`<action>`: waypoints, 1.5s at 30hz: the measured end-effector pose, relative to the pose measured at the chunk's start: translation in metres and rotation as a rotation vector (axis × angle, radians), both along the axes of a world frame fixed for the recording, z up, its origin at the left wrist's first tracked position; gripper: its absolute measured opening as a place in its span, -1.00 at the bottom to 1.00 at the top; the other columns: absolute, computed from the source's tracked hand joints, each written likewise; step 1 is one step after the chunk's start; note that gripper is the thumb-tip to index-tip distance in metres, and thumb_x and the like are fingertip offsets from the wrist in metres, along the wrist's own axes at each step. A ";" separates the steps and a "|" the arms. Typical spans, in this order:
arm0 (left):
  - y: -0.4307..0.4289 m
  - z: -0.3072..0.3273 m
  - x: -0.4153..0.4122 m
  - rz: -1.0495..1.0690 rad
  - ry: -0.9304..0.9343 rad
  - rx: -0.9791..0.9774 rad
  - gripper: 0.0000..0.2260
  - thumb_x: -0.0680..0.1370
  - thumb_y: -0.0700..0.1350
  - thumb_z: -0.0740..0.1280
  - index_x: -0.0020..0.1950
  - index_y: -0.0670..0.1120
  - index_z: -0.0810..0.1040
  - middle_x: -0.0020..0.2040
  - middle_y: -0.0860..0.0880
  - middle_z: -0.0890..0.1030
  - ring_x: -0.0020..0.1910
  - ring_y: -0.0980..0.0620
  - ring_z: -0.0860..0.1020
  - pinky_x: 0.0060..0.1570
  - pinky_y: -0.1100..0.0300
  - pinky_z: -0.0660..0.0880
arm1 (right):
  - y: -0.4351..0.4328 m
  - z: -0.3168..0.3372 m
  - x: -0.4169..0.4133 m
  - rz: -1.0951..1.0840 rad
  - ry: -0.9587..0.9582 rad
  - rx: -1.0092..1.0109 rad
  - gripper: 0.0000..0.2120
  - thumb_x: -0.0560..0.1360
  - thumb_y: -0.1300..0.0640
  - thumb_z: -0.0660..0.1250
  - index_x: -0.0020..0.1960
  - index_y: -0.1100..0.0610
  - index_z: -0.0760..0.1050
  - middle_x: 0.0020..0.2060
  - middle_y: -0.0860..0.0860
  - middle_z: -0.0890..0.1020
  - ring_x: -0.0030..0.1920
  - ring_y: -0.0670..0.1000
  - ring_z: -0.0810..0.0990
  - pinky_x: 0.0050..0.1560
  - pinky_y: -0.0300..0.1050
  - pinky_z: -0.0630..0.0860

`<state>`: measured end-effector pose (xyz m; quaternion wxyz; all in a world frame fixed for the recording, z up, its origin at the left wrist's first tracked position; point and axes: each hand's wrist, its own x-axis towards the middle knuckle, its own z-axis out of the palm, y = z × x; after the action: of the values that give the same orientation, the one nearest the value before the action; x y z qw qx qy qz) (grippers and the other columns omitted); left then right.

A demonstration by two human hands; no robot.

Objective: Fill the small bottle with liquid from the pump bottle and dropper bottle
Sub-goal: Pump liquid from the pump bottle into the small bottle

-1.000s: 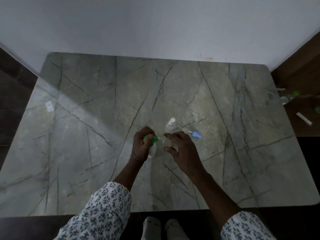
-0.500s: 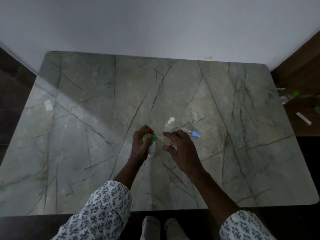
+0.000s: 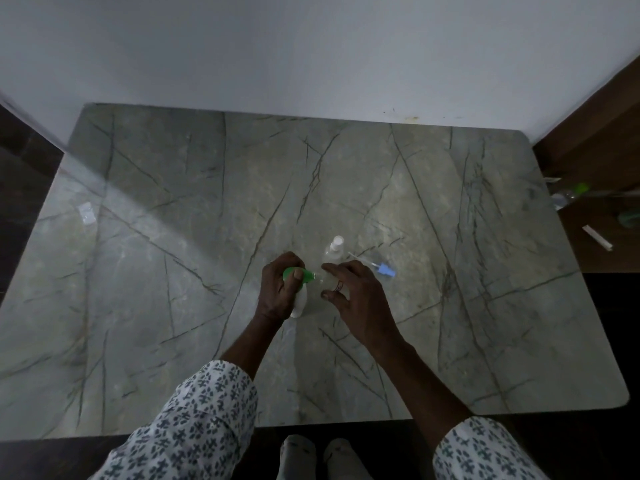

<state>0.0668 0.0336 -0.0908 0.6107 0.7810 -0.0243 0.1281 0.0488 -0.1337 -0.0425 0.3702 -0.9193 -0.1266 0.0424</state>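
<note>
My left hand grips a white pump bottle with a green pump head, thumb on top of the head, nozzle pointing right. My right hand holds a small clear bottle between fingers and thumb, right at the nozzle's tip. Just behind my hands stands a clear bottle with a white cap. A dropper with a blue bulb lies on the grey marble table to the right of it.
A small clear plastic piece lies near the table's left edge. On the wooden surface at the right are a clear bottle with a green cap and a white stick. The white wall runs along the table's back edge.
Both hands stay in the same place around the two bottles. My left thumb rests on the green pump head throughout.
</note>
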 end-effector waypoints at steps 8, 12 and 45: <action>0.001 0.009 -0.003 -0.006 0.019 -0.055 -0.32 0.55 0.35 0.08 -0.30 -0.24 0.55 -0.36 -0.18 0.53 -0.38 -0.12 0.50 -0.38 0.07 0.39 | -0.001 0.004 -0.001 -0.009 0.012 0.044 -0.53 0.43 0.18 0.48 0.32 0.14 0.50 0.17 0.10 0.56 0.16 0.03 0.53 0.15 -0.20 0.47; 0.006 0.028 -0.004 -0.037 0.046 -0.057 -0.32 0.53 0.33 0.14 -0.34 -0.29 0.54 -0.39 -0.25 0.51 -0.40 -0.21 0.49 -0.42 -0.04 0.38 | -0.002 0.018 -0.007 -0.028 0.033 0.123 -0.55 0.42 0.17 0.48 0.29 0.13 0.52 0.14 0.08 0.58 0.13 -0.01 0.55 0.12 -0.30 0.44; 0.005 0.135 0.021 -0.201 0.095 0.096 -0.69 0.50 0.11 0.20 -0.39 0.06 0.54 -0.45 -0.17 0.55 -0.46 -0.20 0.54 -0.45 0.06 0.43 | 0.004 0.075 -0.005 -0.166 0.070 0.450 -0.55 0.37 0.18 0.52 0.24 0.14 0.53 0.05 0.07 0.63 0.06 0.01 0.59 0.03 0.10 0.59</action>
<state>0.0883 0.0386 0.0438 0.5828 0.8082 -0.0795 0.0280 0.0443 -0.1295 0.0323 0.5720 -0.8189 -0.0442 0.0145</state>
